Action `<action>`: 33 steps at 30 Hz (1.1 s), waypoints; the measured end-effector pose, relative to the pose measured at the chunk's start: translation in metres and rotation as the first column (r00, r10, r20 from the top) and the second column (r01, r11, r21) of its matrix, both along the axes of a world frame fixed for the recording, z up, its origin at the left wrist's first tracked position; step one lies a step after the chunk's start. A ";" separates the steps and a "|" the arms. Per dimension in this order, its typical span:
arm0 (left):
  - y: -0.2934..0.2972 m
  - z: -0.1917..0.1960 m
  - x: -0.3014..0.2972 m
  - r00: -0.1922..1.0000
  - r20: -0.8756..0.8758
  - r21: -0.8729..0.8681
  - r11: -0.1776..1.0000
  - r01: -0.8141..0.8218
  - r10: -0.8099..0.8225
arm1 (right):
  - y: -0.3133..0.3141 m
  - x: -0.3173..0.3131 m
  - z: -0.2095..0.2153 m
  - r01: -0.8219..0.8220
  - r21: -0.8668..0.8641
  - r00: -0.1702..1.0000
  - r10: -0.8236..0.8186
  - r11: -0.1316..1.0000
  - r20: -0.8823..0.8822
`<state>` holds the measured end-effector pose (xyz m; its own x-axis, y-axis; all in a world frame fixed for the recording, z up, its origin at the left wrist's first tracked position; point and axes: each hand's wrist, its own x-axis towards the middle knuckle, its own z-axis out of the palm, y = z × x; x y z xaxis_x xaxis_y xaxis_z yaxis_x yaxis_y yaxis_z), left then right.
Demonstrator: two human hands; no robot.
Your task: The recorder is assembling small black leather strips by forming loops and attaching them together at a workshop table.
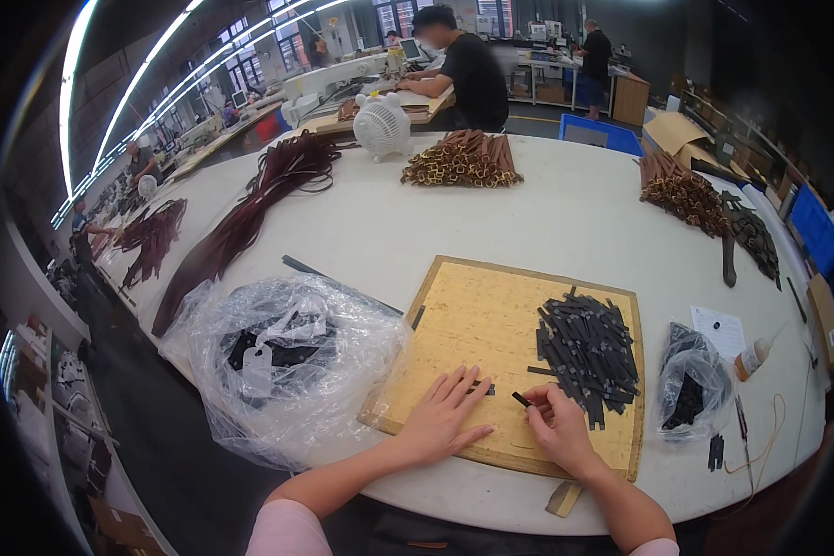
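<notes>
A yellow board [454,306] with a brown edge lies before me on the white table. My left hand [447,413] rests flat on it with fingers spread, its fingertips at a small black strip [483,389]. Between the thumb and fingers of my right hand [558,422] is a short black strip [522,399], held just above the board. Beyond that hand a loose pile of black strips [588,352] covers the board's right part.
At left sits a large clear plastic bag [287,408] with black pieces inside. A smaller bag [690,394], a glue bottle [753,357] and thread lie right. Dark red straps [241,218], brown straps with buckles [463,162] and a white fan [382,127] stand farther back. Someone [468,79] works across the table.
</notes>
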<state>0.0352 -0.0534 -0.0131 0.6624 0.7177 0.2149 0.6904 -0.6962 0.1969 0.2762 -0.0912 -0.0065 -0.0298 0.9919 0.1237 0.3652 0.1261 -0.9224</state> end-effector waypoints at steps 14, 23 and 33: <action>-0.007 0.008 0.003 0.985 0.076 -0.121 0.979 0.164 -0.155 | -0.002 -0.004 0.007 0.025 0.002 1.000 -0.025 1.000 0.001; -0.003 0.011 0.000 0.964 0.184 -0.167 0.960 0.224 -0.193 | -0.006 -0.005 0.003 0.025 -0.016 0.999 -0.025 1.000 -0.024; 0.032 0.045 0.025 0.877 0.480 -0.237 0.960 0.147 -0.016 | -0.001 0.005 0.012 0.039 -0.097 0.951 -0.067 0.995 -0.301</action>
<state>0.0602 -0.0218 0.0320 0.5884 0.7383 0.3297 0.4128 -0.6250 0.6626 0.2816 -0.0923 0.0059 0.0486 0.9984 0.0303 0.0703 0.0268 -0.9972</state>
